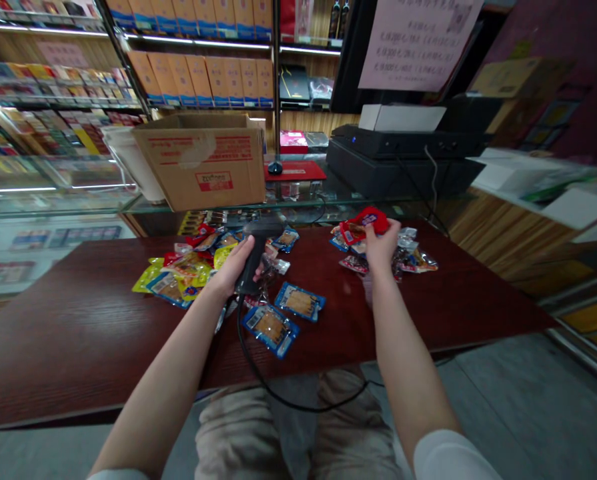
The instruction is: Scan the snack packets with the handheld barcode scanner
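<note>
While the left hand [233, 267] closes fully around the grip of a corded barcode scanner [261, 230], held above scattered snack packets [271, 328] on the dark red worktop [68, 327], the right hand [381, 250] pinches a red packet [371, 220] above a second pile of snack packets [415, 261].

A single head-worn camera looks forward and down from above the person's knees [298, 427], with the left hand [233, 267] and right hand [381, 247] near, the dark red worktop [63, 320] below, and shop shelves [203, 80] farther off.
</note>
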Demonstrator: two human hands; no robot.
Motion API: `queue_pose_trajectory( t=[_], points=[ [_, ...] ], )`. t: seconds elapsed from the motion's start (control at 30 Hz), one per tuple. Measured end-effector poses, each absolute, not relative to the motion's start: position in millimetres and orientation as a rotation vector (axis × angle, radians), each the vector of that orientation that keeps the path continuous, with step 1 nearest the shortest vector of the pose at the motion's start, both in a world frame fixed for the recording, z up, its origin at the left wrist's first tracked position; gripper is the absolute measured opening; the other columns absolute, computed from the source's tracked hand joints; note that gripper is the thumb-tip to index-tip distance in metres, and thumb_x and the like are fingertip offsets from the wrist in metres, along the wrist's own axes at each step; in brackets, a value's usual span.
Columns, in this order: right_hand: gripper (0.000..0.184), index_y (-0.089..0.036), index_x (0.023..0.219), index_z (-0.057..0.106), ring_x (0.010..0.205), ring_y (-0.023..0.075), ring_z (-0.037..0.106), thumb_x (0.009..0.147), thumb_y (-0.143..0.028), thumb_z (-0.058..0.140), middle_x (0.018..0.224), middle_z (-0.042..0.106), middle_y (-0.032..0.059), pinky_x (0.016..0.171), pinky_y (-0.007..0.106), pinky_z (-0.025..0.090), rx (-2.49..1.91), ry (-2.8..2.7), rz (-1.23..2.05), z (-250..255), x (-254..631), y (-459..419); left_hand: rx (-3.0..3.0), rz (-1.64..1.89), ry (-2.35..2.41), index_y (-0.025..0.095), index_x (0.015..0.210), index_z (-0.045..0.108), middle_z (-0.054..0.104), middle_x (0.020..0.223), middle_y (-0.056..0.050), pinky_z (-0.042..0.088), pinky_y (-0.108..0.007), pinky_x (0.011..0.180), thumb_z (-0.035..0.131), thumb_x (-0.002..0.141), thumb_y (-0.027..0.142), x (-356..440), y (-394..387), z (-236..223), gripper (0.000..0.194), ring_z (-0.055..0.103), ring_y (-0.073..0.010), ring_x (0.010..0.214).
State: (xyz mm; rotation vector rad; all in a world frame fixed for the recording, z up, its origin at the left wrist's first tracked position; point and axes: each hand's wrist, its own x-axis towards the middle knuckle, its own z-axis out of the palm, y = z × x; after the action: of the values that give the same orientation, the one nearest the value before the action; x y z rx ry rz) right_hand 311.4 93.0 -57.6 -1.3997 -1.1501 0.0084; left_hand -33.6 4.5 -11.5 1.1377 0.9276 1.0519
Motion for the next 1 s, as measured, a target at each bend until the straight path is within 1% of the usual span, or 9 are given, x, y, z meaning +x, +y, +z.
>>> queue_pose_trajectory(
  t=[0.1,0.17,0.3,0.47,0.53,0.73,0.83,0.9,1.0],
  points=[
    [0.062,-0.017,0.142,0.038,0.112,0.0298,0.061,0.083,-0.02,0.055,0.125,0.059,0.0177,0.102,0.049,0.046,-1.535,-1.102,-0.061,-50.3,331.6,80.4,1.101,1.103,0.93,0.015,0.101,0.059,0.054,0.048,0.003,0.033,-0.021,0.036,0.062,0.079,0.077,-39.5,9.5,-13.1,0.066,0.049,-0.0118,0.036],
    [0.066,-0.02,0.146,0.039,0.122,0.0342,0.055,0.081,-0.016,0.053,0.134,0.053,0.0201,0.105,0.054,0.041,-1.663,-1.101,-0.15,-44.7,334.2,70.2,1.067,1.124,0.919,0.016,0.099,0.059,0.053,0.048,0.003,0.033,-0.02,0.037,0.062,0.081,0.074,-41.4,10.8,-13.1,0.061,0.049,-0.0112,0.037],
    [0.056,-0.021,0.138,0.054,0.137,0.0409,0.039,0.083,-0.014,0.05,0.147,0.041,0.0229,0.109,0.066,0.029,-1.846,-1.071,-0.409,-38.8,322.2,58.6,1.035,1.113,0.921,0.016,0.095,0.06,0.053,0.048,0.003,0.033,-0.021,0.037,0.06,0.085,0.07,-42.2,11.3,-13.3,0.055,0.049,-0.0116,0.036],
    [0.027,-0.022,0.103,0.073,0.116,0.031,0.056,0.09,-0.022,0.049,0.119,0.066,0.0132,0.115,0.068,0.019,-1.829,-1.631,-0.245,-50.6,303.3,61.7,1.043,1.094,0.93,0.016,0.097,0.061,0.054,0.048,0.002,0.034,-0.021,0.038,0.058,0.086,0.07,-42.7,11.4,-14.4,0.056,0.05,-0.0118,0.037],
    [0.027,-0.022,0.104,0.073,0.115,0.0299,0.058,0.089,-0.022,0.051,0.117,0.068,0.0114,0.116,0.071,0.014,-1.918,-1.672,-0.169,-57.3,301.6,63.2,1.044,1.088,0.912,0.016,0.098,0.062,0.054,0.049,0.002,0.035,-0.021,0.038,0.058,0.086,0.071,-43.2,11.5,-14.2,0.056,0.05,-0.0117,0.038],
    [0.037,-0.014,0.123,0.068,0.141,0.0378,0.043,0.09,-0.022,0.053,0.147,0.053,0.022,0.115,0.075,0.01,-2.05,-1.54,-0.248,-50.5,299.2,58.2,1.023,1.1,0.915,0.018,0.089,0.059,0.052,0.047,0.002,0.034,-0.021,0.038,0.056,0.087,0.07,-42.7,12.8,-13.1,0.052,0.049,-0.0117,0.037],
    [0.03,-0.018,0.115,0.071,0.134,0.0338,0.05,0.09,-0.024,0.056,0.133,0.065,0.0162,0.119,0.068,0.015,-1.791,-1.684,-0.24,-39.7,283.5,54.9,1.027,1.098,0.901,0.018,0.09,0.059,0.053,0.047,0.002,0.035,-0.021,0.038,0.056,0.088,0.069,-43.0,13.2,-13.6,0.051,0.049,-0.0119,0.037],
    [0.022,-0.021,0.104,0.074,0.115,0.0289,0.063,0.089,-0.026,0.058,0.11,0.074,0.0107,0.116,0.061,0.027,-1.591,-1.819,-0.062,-36.6,269.3,53.4,1.026,1.08,0.891,0.017,0.091,0.06,0.054,0.049,0.002,0.036,-0.021,0.038,0.056,0.088,0.069,-44.7,13.3,-13.6,0.052,0.051,-0.0122,0.038],
    [0.02,-0.02,0.095,0.075,0.08,0.0204,0.066,0.086,-0.034,0.065,0.083,0.073,0.0039,0.091,0.043,0.05,-1.356,-2.026,0.492,-39.6,247.9,49.7,0.998,1.077,0.889,0.017,0.091,0.059,0.053,0.049,0.002,0.038,-0.021,0.039,0.057,0.088,0.069,-49.3,13.1,-11.8,0.052,0.05,-0.0118,0.038]
  ],
)
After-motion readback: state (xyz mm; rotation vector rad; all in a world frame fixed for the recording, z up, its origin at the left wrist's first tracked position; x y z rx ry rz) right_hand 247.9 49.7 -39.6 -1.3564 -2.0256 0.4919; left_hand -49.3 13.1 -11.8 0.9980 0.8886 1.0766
